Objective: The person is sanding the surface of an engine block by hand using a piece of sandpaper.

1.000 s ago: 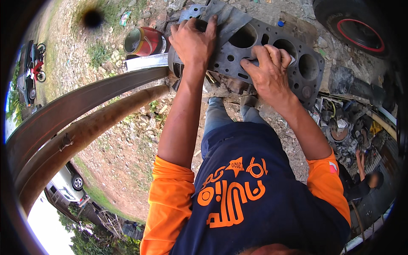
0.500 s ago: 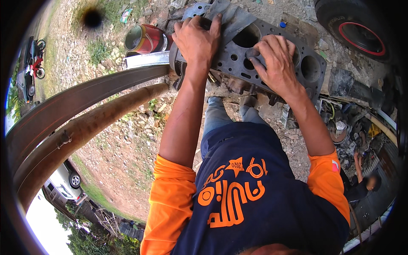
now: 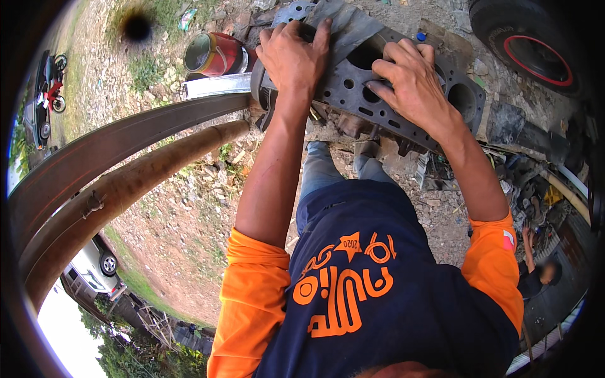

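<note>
A dark grey engine block (image 3: 391,118) with round cylinder bores and small holes in its flat top lies across the upper middle. My left hand (image 3: 291,62) is on its left end, fingers bent over the far side and thumb apart against a grey flexible sheet (image 3: 346,28). This sheet drapes over part of the block beside one bore. Over the block's right half is my right hand (image 3: 413,85), its fingers curled down against the top face and its thumb blackened. Whatever lies under those fingers is hidden from view.
Left of the block stands a red bucket (image 3: 217,54) near a pale metal bar (image 3: 217,85). A rusty beam (image 3: 126,145) and a round pipe (image 3: 132,183) run out leftward. A tyre (image 3: 523,44) lies at upper right. Another person (image 3: 540,277) is beside machine parts at right.
My right hand has shifted slightly right and upward over the block, and its forearm has swung outward. My left hand has stayed nearly still on the block.
</note>
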Available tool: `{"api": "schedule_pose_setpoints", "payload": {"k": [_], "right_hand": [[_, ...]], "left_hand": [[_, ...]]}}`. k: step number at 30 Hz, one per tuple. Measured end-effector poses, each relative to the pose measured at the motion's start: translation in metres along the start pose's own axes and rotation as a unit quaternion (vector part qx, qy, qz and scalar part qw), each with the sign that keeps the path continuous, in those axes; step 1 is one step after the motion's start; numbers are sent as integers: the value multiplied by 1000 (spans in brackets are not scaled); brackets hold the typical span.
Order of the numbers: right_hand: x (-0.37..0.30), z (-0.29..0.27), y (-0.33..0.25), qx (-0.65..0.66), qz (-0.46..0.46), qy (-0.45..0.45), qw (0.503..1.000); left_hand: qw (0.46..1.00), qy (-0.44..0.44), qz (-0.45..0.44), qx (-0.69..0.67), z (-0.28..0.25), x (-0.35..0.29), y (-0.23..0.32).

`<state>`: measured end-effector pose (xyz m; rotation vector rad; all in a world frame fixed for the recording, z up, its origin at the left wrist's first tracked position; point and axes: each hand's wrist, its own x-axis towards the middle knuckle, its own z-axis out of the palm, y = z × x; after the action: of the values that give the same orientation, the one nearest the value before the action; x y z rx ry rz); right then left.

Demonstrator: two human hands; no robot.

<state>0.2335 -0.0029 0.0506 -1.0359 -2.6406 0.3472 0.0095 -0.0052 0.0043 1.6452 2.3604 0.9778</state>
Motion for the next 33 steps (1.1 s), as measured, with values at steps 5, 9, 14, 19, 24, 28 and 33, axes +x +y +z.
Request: {"api": "schedule_pose_setpoints", "payload": {"k": [5,9,14,19,24,28,33], "right_hand": [[4,4,4,27,-38,6,999],[5,0,5,6,-79,17,997],[5,2,2,-11,-82,23,996],[6,1,-1,17,-51,-6,999],[8,-1,6,5,-54,-10,998],[8,1,6,10,-63,-10,998],[8,4,9,21,-63,-3,998]], "left_hand": [[1000,-9,-7,-5,-1,0,1],[1000,8,3,6,-1,0,0],[1000,4,-1,4,0,0,1],[999,33,9,15,0,1,0],[999,41,-4,15,-2,3,1],[998,58,0,10,-5,5,8],[999,28,-31,-34,-14,5,17]]}}
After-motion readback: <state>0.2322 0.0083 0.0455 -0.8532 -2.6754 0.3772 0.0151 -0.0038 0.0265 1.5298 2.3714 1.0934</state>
